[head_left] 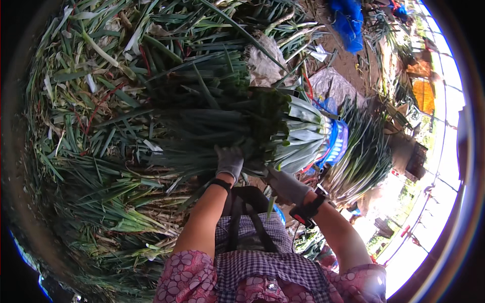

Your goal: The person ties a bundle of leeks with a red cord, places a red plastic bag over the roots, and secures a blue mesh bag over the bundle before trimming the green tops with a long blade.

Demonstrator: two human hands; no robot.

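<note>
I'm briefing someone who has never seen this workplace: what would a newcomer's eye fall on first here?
Probably the thick bundle of pale-green leafy stalks just right of centre, with a shiny blue wrap at its right end. Below it come two grey gloves: the left hand against dark green leaves, the right hand near the bundle's lower edge. A heap of loose green leaves fills the picture's left side.

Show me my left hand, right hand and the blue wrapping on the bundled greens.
Left hand (230,161): head view, gloved back of the hand.
Right hand (289,187): head view, gloved back of the hand.
Blue wrapping (337,141): head view, middle of its visible side.
</note>
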